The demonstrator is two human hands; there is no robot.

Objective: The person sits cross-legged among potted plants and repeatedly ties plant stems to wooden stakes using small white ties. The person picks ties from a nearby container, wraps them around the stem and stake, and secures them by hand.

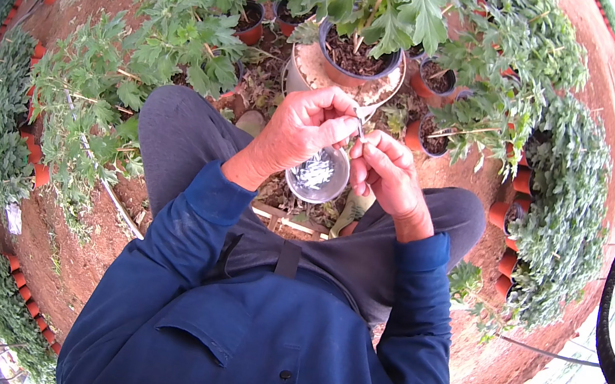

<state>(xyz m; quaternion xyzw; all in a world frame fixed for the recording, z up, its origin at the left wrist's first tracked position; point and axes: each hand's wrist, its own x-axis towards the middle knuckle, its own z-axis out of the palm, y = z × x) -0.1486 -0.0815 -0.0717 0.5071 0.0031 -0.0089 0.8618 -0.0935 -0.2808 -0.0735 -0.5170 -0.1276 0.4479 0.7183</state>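
Note:
Between my two hands is a small thin dark-and-silvery piece (360,125), too small to name surely. The thumb and forefinger of my left hand (306,127) pinch its upper end. My right hand (389,170) has its fingertips at the lower end. Just below them, between my knees, sits a round clear plastic container (313,199) with many small whitish, shiny strips (315,173) inside. Beyond my hands a potted leafy plant, seemingly a chrysanthemum (411,14), stands in a terracotta-coloured pot (355,71) with a stake in its soil. That pot rests on a pale, soil-dusted bucket (300,71).
More staked potted plants (186,43) crowd the left and the right, with pots (437,79) close behind the bucket. Rows of orange pots (514,223) line the reddish soil (89,255). A pale hose or pipe (101,176) curves along the left. A black cable (611,297) hangs at the far right.

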